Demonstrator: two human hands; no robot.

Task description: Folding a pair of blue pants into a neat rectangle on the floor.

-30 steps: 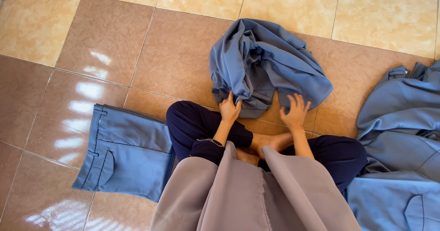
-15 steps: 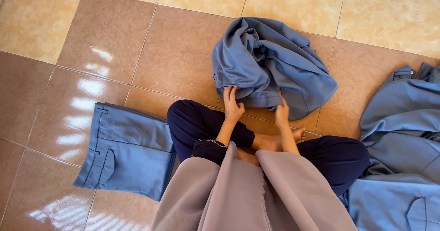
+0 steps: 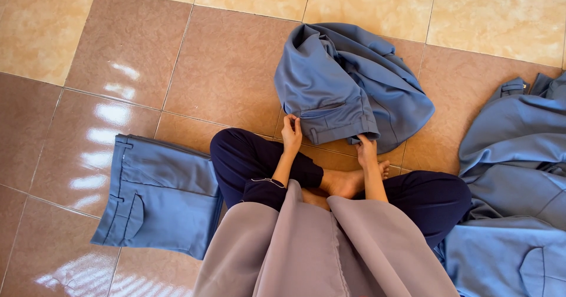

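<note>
On the tiled floor (image 3: 177,67), my left hand (image 3: 291,133) and right hand (image 3: 366,149) pinch the crumpled trousers' (image 3: 348,88) near hem; uneven grips could skew it.

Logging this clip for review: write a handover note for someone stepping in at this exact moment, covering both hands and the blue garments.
Left hand: grip on the near edge of the crumpled blue trousers, by the waistband.
Right hand: pinching the same edge, further right.
The person sits cross-legged on the tiled floor; the trousers lie bunched in front of the knees.
Done: one pair of folded blue trousers lies flat on the person's left.
Left: the held pair is not yet spread or folded; a heap of blue garments waits on the right.
</note>
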